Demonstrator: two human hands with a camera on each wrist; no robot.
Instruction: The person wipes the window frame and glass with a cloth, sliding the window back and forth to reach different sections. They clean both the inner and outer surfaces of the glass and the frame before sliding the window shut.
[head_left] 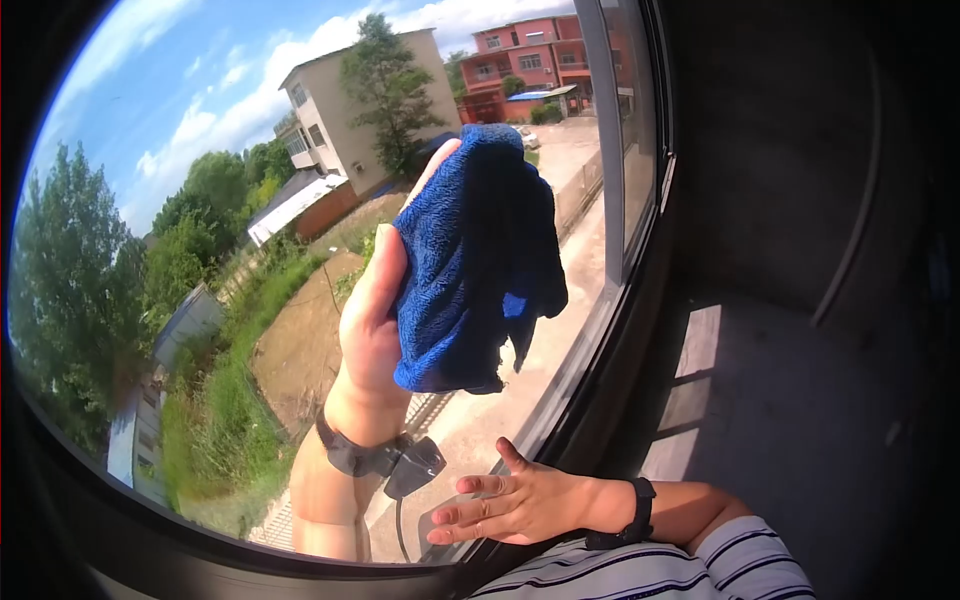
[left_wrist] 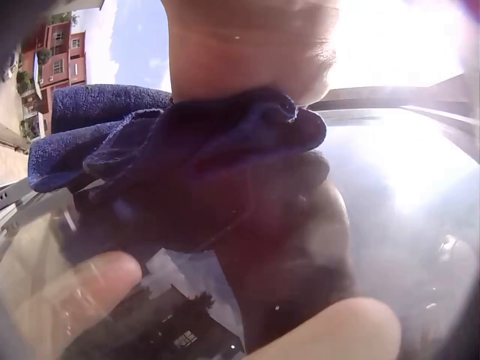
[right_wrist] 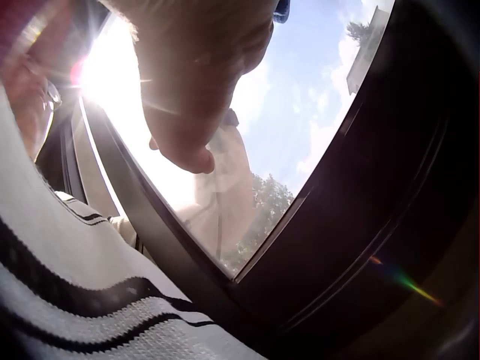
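Observation:
A blue cloth (head_left: pixel 475 265) is held up at the window by my left hand (head_left: pixel 370 345), whose thumb lies along the cloth's left edge; most of the fingers are hidden. In the left wrist view the bunched cloth (left_wrist: pixel 195 139) lies against my left hand (left_wrist: pixel 251 52), above reflections in the glass. Lower down in the head view, my right hand (head_left: pixel 525 505) has its fingers spread and holds nothing. The right wrist view shows my right hand (right_wrist: pixel 199 75) dark against the bright window.
The window's dark frame (head_left: pixel 590 385) runs diagonally beside the glass. Outside stand trees (head_left: pixel 75 290), a pale building (head_left: pixel 345 110) and red buildings (head_left: pixel 520 60). A striped shirt (head_left: pixel 650 578) fills the bottom, and sunlit patches (head_left: pixel 690 385) lie on a dark surface at the right.

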